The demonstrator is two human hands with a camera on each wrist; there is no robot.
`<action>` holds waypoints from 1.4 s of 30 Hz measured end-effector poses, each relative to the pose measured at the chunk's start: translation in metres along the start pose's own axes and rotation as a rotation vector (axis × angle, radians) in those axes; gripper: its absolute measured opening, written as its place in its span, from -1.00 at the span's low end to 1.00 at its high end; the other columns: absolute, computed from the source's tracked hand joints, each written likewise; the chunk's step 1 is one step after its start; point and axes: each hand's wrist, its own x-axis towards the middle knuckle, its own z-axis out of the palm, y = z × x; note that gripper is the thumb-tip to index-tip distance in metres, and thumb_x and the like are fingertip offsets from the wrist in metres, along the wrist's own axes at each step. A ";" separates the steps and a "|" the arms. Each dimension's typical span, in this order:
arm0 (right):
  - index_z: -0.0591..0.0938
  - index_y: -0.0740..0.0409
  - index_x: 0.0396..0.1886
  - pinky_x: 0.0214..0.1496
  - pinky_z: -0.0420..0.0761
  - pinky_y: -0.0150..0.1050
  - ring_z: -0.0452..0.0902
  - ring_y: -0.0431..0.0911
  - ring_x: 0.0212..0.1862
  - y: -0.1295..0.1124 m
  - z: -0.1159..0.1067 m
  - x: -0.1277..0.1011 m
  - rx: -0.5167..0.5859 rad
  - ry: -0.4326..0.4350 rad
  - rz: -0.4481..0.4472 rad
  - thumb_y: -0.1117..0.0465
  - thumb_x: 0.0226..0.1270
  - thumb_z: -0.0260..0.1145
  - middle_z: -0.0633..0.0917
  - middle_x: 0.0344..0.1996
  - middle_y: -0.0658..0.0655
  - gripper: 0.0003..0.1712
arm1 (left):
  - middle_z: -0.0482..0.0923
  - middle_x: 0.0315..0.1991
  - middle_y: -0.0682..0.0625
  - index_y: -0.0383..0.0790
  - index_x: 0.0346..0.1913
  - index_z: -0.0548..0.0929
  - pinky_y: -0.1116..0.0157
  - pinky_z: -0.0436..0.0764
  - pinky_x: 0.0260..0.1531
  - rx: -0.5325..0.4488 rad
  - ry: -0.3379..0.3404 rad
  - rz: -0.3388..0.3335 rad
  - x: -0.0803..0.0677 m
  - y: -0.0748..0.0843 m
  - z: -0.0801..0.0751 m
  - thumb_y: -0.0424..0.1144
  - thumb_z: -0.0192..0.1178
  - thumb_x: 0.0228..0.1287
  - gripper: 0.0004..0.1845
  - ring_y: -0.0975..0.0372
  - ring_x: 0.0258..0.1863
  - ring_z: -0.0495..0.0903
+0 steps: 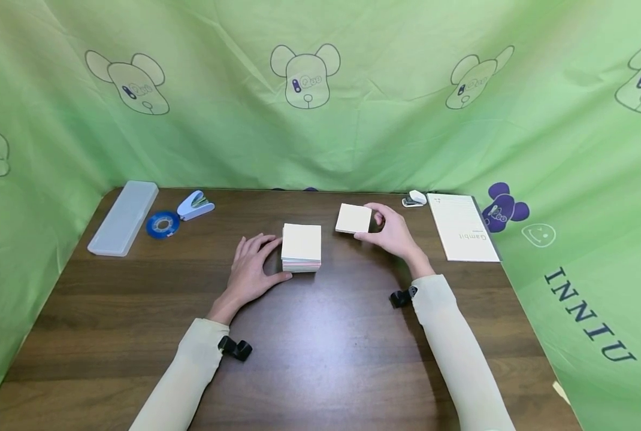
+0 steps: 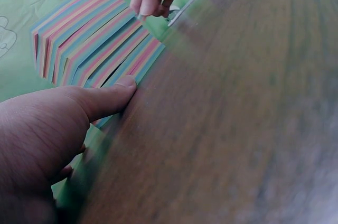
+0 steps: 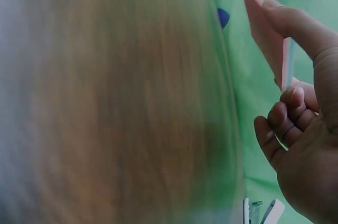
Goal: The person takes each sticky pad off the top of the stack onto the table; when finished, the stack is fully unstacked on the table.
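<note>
A tall stack of square note paper [image 1: 301, 242] stands on the table, its top sheet cream. In the left wrist view its layered side shows pink, blue and yellow stripes. My left hand [image 1: 250, 269] lies along the stack's left side, fingers spread, the thumb touching its front lower edge. To the right, my right hand [image 1: 389, 232] pinches a thinner stack of note paper [image 1: 353, 218] between thumb and fingers, apart from the tall stack. In the right wrist view this thinner stack [image 3: 266, 36] is held off the table, its pink underside showing.
At the back left lie a pale pencil case [image 1: 123, 218], a blue roll of tape [image 1: 163, 224] and a light-blue stapler [image 1: 195, 205]. A small white stapler [image 1: 414, 199] and a white notepad [image 1: 463, 227] are at the back right. Green cloth [image 1: 310, 143] hangs behind the table.
</note>
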 end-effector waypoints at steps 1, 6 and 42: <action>0.64 0.24 0.35 -0.10 0.31 -0.21 0.33 -0.02 -0.17 0.001 -0.001 0.001 -0.017 -0.007 0.002 0.17 0.12 0.80 0.43 -0.26 0.12 -0.18 | 0.44 0.58 -0.23 -0.14 0.61 0.54 -0.22 -0.16 0.78 0.001 0.001 0.001 0.000 0.000 0.000 0.11 0.65 0.22 -0.06 -0.19 0.68 0.21; 0.61 0.29 0.41 -0.09 0.36 -0.18 0.36 0.01 -0.17 0.008 -0.002 0.004 -0.081 -0.044 0.025 0.13 0.15 0.79 0.47 -0.24 0.15 -0.12 | 0.43 0.58 -0.25 -0.16 0.61 0.54 -0.23 -0.15 0.77 0.003 0.001 0.004 0.000 0.000 0.001 0.10 0.65 0.21 -0.05 -0.20 0.68 0.22; 0.37 0.10 0.73 0.25 0.58 0.28 0.55 0.22 0.14 0.014 0.002 0.026 -0.297 -0.196 0.120 -0.23 0.41 0.55 0.62 0.10 0.36 0.05 | 0.41 0.60 -0.20 -0.14 0.62 0.52 -0.17 -0.22 0.79 0.006 -0.018 -0.013 0.002 0.000 -0.002 0.14 0.64 0.21 -0.02 -0.15 0.70 0.18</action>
